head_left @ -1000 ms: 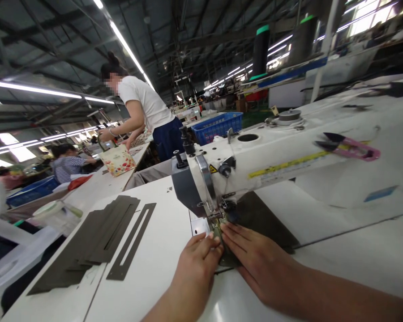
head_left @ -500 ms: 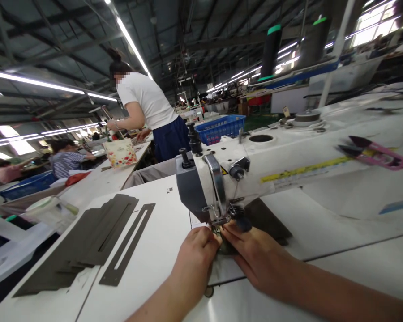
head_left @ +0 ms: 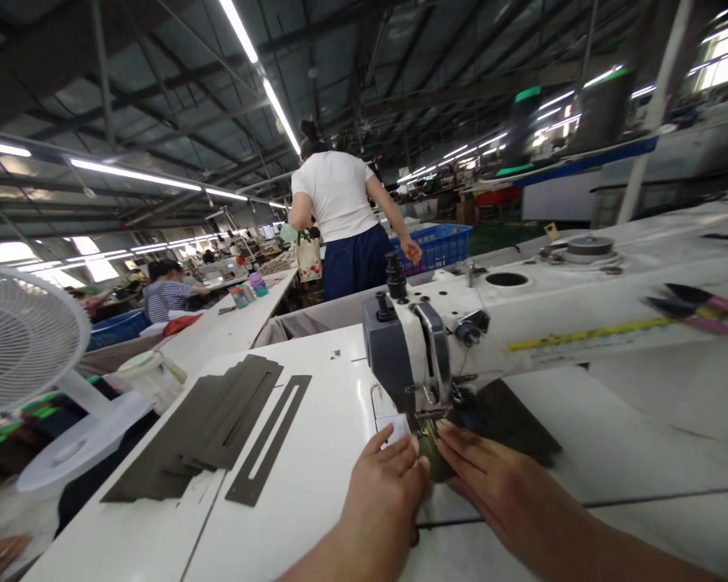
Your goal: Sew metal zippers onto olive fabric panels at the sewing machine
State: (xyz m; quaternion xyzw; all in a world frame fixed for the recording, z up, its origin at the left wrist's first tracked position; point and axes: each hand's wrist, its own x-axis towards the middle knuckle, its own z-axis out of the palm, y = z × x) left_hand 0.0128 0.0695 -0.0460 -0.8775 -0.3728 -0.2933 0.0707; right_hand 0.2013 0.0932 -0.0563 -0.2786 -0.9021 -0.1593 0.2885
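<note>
Both hands are at the needle area of a white and grey sewing machine [head_left: 428, 347]. A dark grey-brown flat piece [head_left: 515, 416] lies under the machine arm, reaching out behind my right hand. My left hand [head_left: 388, 493] is left of the presser foot, fingers bent and a little fanned, its tips at the near edge of the work. My right hand [head_left: 497, 477] has its fingers together, pressing the piece just right of the foot. Between the hands a shiny olive-dark part [head_left: 437, 465] shows. The thumbs and the stitch point are mostly hidden.
Left on the white table lie a fanned stack of dark pieces [head_left: 200, 436] and a single slotted piece [head_left: 270, 440]. A white fan [head_left: 24, 339] and a clear jar [head_left: 151, 380] stand beyond. Pink-handled snips [head_left: 704, 307] rest on the machine arm. A person [head_left: 345, 210] stands behind.
My view has swung left, bringing the fan in. My left fingers have loosened from a tighter curl and fanned slightly. The standing person has turned away, one arm now hanging out to the right.
</note>
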